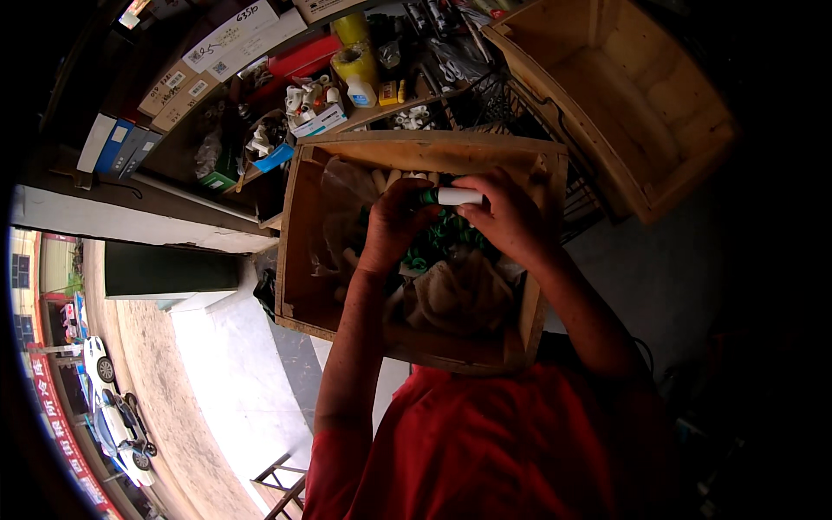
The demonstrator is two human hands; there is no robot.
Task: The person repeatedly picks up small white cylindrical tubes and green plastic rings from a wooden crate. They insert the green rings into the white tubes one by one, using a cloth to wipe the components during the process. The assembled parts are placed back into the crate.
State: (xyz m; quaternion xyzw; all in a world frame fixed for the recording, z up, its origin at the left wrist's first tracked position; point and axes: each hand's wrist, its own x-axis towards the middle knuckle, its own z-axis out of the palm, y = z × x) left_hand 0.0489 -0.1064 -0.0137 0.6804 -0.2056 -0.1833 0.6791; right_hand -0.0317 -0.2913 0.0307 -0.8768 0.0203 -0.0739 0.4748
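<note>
Red shirt (485, 442) lowest in the head view; above it, both hands over an open wooden crate (299, 225). Right hand (511, 217) fingers closed round a short white tube (459, 197), left hand (392, 221) pinching its green end-piece (427, 198). Seemingly mid-fitting; calls next for a firm push or twist. Inside: green fittings (446, 234), crumpled plastic bag (455, 290). Second wooden crate (624, 95) beyond, contents unclear.

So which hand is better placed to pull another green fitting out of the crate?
Probably the left hand: it sits lower, just above the green fittings in the wooden crate, pinching only the green end. The right hand grips the white pipe piece.
</note>
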